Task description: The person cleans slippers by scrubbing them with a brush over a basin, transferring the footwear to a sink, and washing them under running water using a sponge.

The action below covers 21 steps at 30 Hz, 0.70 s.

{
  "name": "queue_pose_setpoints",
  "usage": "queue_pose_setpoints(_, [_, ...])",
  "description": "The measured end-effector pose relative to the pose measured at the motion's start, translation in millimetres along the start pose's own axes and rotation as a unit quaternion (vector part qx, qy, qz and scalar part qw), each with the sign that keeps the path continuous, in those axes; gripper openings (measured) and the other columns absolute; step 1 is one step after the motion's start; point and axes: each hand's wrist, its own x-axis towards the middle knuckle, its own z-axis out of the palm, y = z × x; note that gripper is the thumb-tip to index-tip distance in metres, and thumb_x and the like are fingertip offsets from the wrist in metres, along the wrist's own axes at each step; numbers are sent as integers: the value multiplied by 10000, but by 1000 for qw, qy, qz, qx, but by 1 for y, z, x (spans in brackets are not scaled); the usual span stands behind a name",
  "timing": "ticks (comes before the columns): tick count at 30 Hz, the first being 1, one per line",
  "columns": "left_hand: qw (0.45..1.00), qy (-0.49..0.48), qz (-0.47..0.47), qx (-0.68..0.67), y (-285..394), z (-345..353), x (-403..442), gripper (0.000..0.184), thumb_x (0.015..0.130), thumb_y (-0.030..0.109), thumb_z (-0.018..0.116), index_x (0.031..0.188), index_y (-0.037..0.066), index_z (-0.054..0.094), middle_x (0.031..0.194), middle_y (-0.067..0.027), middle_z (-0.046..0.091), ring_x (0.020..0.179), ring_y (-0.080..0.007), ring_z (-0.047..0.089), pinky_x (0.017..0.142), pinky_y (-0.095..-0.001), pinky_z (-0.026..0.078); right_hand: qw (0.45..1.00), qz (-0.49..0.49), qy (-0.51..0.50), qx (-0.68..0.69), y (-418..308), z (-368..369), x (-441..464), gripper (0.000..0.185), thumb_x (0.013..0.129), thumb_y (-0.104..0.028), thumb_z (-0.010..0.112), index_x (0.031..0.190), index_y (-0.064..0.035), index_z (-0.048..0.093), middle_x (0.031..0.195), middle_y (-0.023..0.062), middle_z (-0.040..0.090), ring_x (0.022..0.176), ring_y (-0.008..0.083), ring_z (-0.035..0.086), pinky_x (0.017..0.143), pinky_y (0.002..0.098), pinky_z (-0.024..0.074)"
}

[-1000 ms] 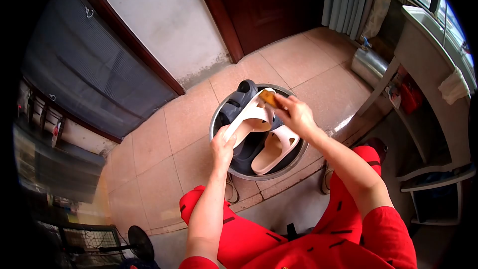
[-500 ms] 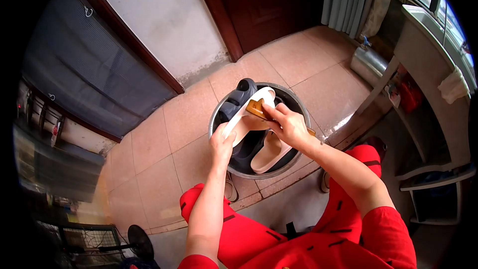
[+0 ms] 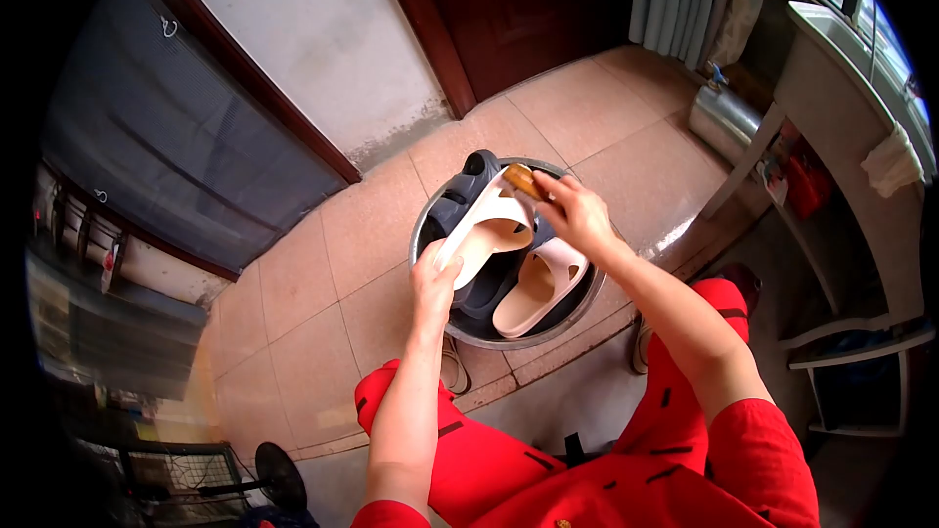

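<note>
My left hand (image 3: 435, 279) is closed round the heel end of a pale slipper (image 3: 479, 246), which is tilted over a round metal basin (image 3: 577, 321). In my right hand (image 3: 577, 215) is a brown brush (image 3: 525, 182), held at the toe end of that slipper; its bristles are hard to make out. A second pale slipper (image 3: 533, 299) lies in the basin on the right. Dark slippers (image 3: 452, 210) are at the basin's left side and beneath the pale ones.
The basin stands on a tiled floor (image 3: 303, 313) before my knees. A metal cylinder (image 3: 724, 122) and a pale washstand (image 3: 841, 88) are at the right. A dark red door (image 3: 538, 20) is ahead, and a black round-based stand (image 3: 279, 476) at the lower left.
The brush moved from the toe end down toward the strap, then back up to the toe end. My left hand still holds the slipper in nearly the same place.
</note>
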Motion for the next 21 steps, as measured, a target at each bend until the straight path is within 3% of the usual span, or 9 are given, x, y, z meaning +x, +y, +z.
queue_pose_setpoints(5, [984,-33,-104,-141,7,-8,-1,374,845,31,615,1199,-55,531,1084,-112,631,925,-178,636,791,-299,525,990,137,35,17,14,-12,12,447,829,-225,647,1259,-124,577,952,138,607,852,312,620,760,404,491])
queue_pose_setpoints(6, [972,-43,-144,-183,15,-10,-3,409,855,45,614,1235,-55,498,1115,-125,621,938,-194,643,768,-323,550,990,136,42,2,16,-14,11,397,831,-221,620,1214,-119,588,1020,172,612,893,371,629,800,454,497])
queue_pose_setpoints(7, [972,-44,-144,-182,21,-10,-4,409,855,45,614,1235,-55,498,1115,-125,621,938,-194,643,768,-323,550,990,137,44,1,18,-18,12,397,831,-221,620,1214,-119,588,1020,172,612,893,371,629,800,454,497])
queue_pose_setpoints(10, [950,-31,-219,-222,28,-12,-8,480,870,71,602,1313,-9,438,1160,-126,600,944,-233,651,674,-371,587,959,189,-111,-181,24,-29,10,272,825,-174,602,1081,-92,641,1080,221,591,932,391,632,798,444,513])
queue_pose_setpoints(11, [940,-27,-230,-252,26,-14,-8,501,875,86,598,1340,26,420,1177,-122,591,939,-245,652,635,-383,589,959,189,-110,-179,30,-28,7,272,825,-174,602,1081,-92,641,1080,221,591,932,391,632,798,444,513])
queue_pose_setpoints(13, [929,-24,-242,-279,20,-16,-8,524,881,102,594,1367,61,403,1195,-118,582,934,-257,653,595,-394,591,908,147,-238,-311,37,-22,1,226,811,-157,614,1009,-80,691,1115,195,590,943,336,651,790,414,521])
queue_pose_setpoints(14, [924,-24,-248,-288,17,-17,-8,529,884,121,593,1377,89,402,1188,-115,590,912,-253,659,596,-372,588,901,124,-237,-342,38,-14,-4,198,784,-104,589,932,-94,719,1027,181,621,899,330,664,765,405,527])
queue_pose_setpoints(19, [908,-63,-259,-324,6,-22,-7,533,887,162,573,1390,121,401,1169,-122,607,828,-250,672,577,-305,574,878,84,-293,-370,39,19,-15,185,820,-140,579,914,-99,732,969,132,657,914,289,669,753,355,526])
queue_pose_setpoints(21, [902,-41,-278,-328,10,-16,-9,516,888,161,553,1385,115,421,1159,-123,618,777,-246,674,519,-236,550,860,31,-323,-395,37,29,-18,184,828,-149,577,914,-107,734,991,129,657,918,272,667,761,355,524])
